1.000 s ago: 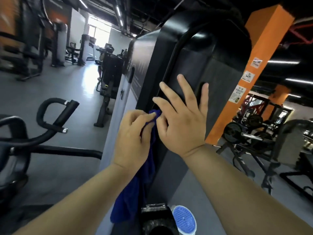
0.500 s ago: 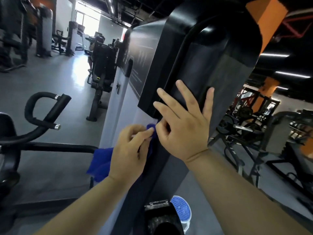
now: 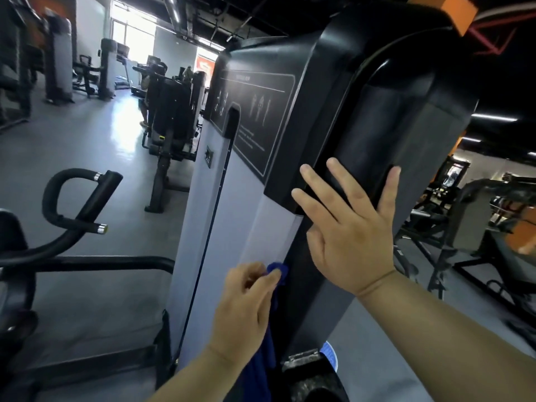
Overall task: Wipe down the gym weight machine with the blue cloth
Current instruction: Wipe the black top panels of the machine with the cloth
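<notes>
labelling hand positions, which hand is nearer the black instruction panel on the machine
Right. The right hand lies flat just beside the lower corner of the instruction panel; the left hand is well below it, pinching the blue cloth.

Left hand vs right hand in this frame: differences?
The left hand pinches the blue cloth with curled fingers; the right hand is spread flat and holds nothing. The left hand sits lower, at the grey panel; the right hand higher, fingers on the black cover. Both are bare.

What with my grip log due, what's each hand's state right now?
Left hand: closed, pinching the blue cloth.
Right hand: open, fingers spread flat on the weight machine.
</notes>
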Action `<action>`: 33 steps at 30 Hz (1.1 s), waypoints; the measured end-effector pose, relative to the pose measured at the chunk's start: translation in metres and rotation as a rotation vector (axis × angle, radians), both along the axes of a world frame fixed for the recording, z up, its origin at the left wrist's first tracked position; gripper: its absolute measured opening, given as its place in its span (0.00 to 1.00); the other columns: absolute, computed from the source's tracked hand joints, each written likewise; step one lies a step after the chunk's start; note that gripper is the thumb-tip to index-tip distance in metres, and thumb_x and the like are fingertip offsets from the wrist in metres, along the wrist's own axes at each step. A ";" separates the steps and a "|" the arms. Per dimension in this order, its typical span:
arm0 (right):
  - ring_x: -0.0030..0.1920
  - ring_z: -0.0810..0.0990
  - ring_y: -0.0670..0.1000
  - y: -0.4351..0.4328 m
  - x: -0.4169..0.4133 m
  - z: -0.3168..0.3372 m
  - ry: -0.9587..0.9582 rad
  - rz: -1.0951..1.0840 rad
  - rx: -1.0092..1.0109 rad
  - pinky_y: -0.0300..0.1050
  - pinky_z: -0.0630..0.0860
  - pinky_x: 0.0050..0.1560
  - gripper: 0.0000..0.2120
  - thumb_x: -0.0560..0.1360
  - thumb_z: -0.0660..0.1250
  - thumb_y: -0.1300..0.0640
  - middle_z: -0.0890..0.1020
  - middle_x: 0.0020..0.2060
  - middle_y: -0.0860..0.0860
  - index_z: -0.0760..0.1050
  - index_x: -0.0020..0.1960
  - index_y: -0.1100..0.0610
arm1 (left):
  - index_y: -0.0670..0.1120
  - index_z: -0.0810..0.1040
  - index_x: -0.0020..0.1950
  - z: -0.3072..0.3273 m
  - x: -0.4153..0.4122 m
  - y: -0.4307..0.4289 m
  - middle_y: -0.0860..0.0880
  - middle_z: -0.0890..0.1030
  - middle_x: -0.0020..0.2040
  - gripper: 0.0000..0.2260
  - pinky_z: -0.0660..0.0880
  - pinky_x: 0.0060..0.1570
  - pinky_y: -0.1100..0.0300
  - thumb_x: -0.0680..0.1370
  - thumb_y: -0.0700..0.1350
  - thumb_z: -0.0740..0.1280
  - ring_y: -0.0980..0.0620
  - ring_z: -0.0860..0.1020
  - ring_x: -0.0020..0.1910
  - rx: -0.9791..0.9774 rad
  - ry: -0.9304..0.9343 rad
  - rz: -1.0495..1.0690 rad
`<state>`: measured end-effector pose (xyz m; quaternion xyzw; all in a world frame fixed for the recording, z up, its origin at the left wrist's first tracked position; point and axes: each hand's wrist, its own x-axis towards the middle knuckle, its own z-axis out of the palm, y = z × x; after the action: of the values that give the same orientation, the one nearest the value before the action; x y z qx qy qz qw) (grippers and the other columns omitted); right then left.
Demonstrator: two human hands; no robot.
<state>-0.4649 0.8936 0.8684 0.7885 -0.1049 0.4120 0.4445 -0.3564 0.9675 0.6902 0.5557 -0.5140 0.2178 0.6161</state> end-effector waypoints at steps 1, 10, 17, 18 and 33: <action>0.73 0.66 0.53 0.000 0.000 0.000 0.000 0.003 0.000 0.69 0.40 0.74 0.21 0.79 0.51 0.57 0.74 0.70 0.49 0.80 0.62 0.52 | 0.51 0.74 0.60 -0.016 0.000 0.005 0.53 0.71 0.55 0.12 0.70 0.54 0.72 0.84 0.52 0.55 0.57 0.73 0.51 0.039 0.011 -0.020; 0.74 0.64 0.53 0.000 0.002 -0.010 0.012 -0.043 -0.014 0.69 0.41 0.73 0.23 0.81 0.48 0.58 0.71 0.72 0.50 0.78 0.65 0.53 | 0.50 0.76 0.56 0.049 -0.009 -0.004 0.56 0.70 0.51 0.07 0.72 0.48 0.70 0.79 0.44 0.61 0.59 0.72 0.46 -0.049 0.120 -0.022; 0.74 0.67 0.53 0.002 0.007 -0.016 -0.016 -0.028 -0.035 0.70 0.42 0.73 0.17 0.80 0.56 0.61 0.73 0.71 0.49 0.79 0.63 0.52 | 0.50 0.76 0.56 -0.034 0.001 0.011 0.54 0.71 0.52 0.09 0.72 0.48 0.69 0.81 0.49 0.59 0.57 0.74 0.46 0.079 0.067 -0.038; 0.74 0.67 0.53 0.003 0.006 -0.019 -0.005 -0.032 -0.033 0.69 0.42 0.73 0.17 0.80 0.57 0.61 0.73 0.71 0.49 0.79 0.63 0.51 | 0.49 0.77 0.55 -0.030 0.001 0.012 0.55 0.71 0.52 0.09 0.72 0.47 0.70 0.79 0.47 0.60 0.59 0.73 0.45 0.091 0.074 -0.032; 0.75 0.65 0.51 0.009 0.004 -0.043 0.056 -0.134 -0.030 0.67 0.40 0.74 0.19 0.79 0.58 0.60 0.70 0.73 0.49 0.76 0.67 0.53 | 0.47 0.79 0.53 -0.064 -0.009 0.024 0.59 0.69 0.50 0.08 0.68 0.37 0.75 0.76 0.38 0.71 0.58 0.74 0.37 0.295 0.200 -0.032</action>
<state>-0.4605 0.9026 0.8251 0.7842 -0.1387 0.3607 0.4855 -0.3652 0.9912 0.6260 0.6505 -0.4855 0.0739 0.5794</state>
